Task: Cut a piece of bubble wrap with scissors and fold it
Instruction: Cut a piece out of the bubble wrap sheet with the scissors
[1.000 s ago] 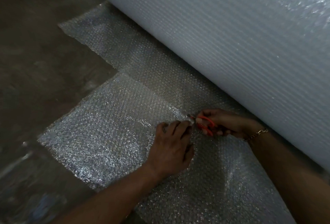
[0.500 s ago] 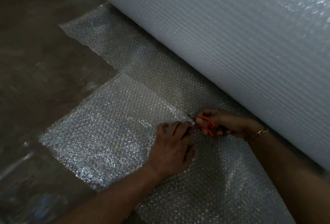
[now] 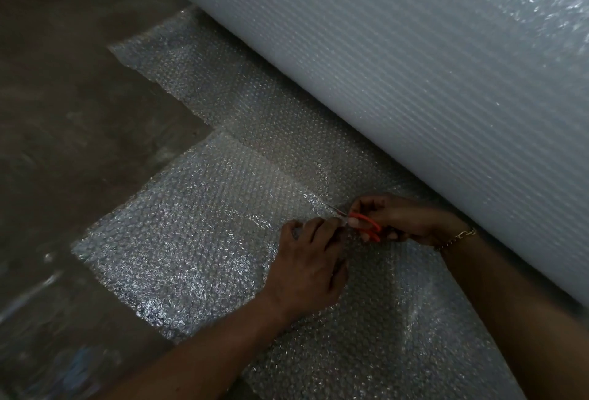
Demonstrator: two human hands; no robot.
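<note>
The right hand (image 3: 404, 219) grips orange scissors (image 3: 363, 224), blades in the wrap (image 3: 197, 240) on the floor (image 3: 79, 132) beside the roll (image 3: 414, 81); the left hand (image 3: 307, 267), fingers curled, presses the wrap beside the blades.

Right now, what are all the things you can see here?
big whitish bubble wrap roll: one, whitish, lying at the upper right.
clear flat bubble wrap sheet: one, see-through, spread on the floor beside the roll, under both hands.
orange-handled metal scissors: one, orange and silver, at the sheet's cut.
bare concrete floor: one, brown, left side.
thin chain bracelet: one, gold, on the right wrist.
left hand: one, on the sheet, fingers bent beside the scissors.
right hand: one, grips the scissors.
</note>
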